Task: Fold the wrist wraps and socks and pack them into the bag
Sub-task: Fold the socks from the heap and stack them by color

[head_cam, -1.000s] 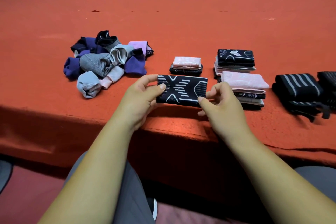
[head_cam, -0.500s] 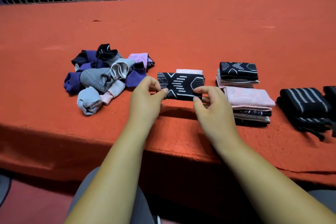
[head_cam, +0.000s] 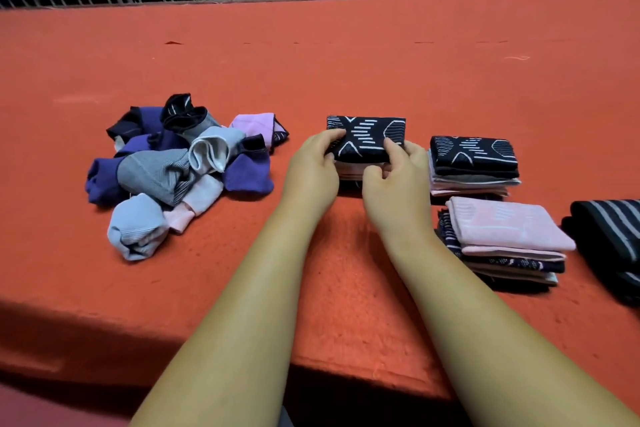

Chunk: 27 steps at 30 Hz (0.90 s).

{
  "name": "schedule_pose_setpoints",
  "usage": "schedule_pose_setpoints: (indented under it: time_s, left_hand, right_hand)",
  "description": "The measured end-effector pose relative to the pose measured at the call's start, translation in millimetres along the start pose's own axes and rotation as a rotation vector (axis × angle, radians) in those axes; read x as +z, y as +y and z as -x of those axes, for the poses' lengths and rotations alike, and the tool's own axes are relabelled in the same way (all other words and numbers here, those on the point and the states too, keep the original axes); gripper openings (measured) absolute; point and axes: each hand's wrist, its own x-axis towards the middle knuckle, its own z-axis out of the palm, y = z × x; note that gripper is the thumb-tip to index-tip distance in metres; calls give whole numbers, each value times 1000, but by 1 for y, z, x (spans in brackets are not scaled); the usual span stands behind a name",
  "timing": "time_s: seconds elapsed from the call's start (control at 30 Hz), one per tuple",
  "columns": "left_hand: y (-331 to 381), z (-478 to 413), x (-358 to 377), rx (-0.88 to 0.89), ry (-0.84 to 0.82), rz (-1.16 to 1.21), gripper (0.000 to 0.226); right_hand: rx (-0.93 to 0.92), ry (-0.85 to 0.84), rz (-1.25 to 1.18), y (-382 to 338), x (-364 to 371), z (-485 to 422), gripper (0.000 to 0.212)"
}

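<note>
Currently the left hand [head_cam: 313, 170] and right hand [head_cam: 398, 184] pinch the folded black sock [head_cam: 367, 135] atop a small stack [head_cam: 349, 170] on the tabletop [head_cam: 346, 62]. Uneven release could spring its fold open or shift the stack.

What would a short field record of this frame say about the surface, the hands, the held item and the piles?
surface: red cloth-covered table
left hand: pinches left end of folded black patterned sock
right hand: pinches its right end
sock position: over small pale stack, seemingly resting on it
unfolded: loose sock pile, left
folded: rear stack, front stack, right
far right: black striped wraps
bag: not in view
</note>
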Motion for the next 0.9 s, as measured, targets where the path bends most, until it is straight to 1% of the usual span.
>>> schedule_pose_setpoints:
  time_s: [0.07, 0.13, 0.2, 0.27, 0.43, 0.57, 0.67, 0.77, 0.83, 0.9]
  left_hand:
    - [-9, -8, 13, 4, -19, -105, 55]
    - [-22, -12, 27, -44, -85, -254, 57]
    - [-31, -12, 36, -104, -153, -328, 60]
    - [-34, -15, 41, -120, -156, -346, 61]
    - [-34, -12, 41, -83, -104, -331, 56]
    - [-34, -6, 31, -50, -105, -257, 57]
    - [-27, 2, 16, 1, -114, -259, 56]
    - [-25, 12, -4, 22, -114, -308, 51]
    - [-28, 18, -18, 18, -98, -381, 45]
    - [-35, 25, -33, 14, -84, -463, 40]
  right_hand:
    - [21, -18, 52, 9, 5, -6, 55]
    - [74, -79, 136, 17, 13, -8, 57]
    - [145, -150, 257, 25, 19, -9, 62]
    - [167, -169, 318, 30, 23, -10, 65]
    - [162, -166, 334, 36, 25, -6, 69]
    - [154, -157, 291, 36, 23, -3, 72]
    - [136, -120, 223, 31, 21, 3, 73]
    - [54, -51, 186, 25, 17, 11, 66]
    - [-36, -8, 155, 23, 16, 15, 53]
    - [-108, 0, 117, 24, 17, 17, 39]
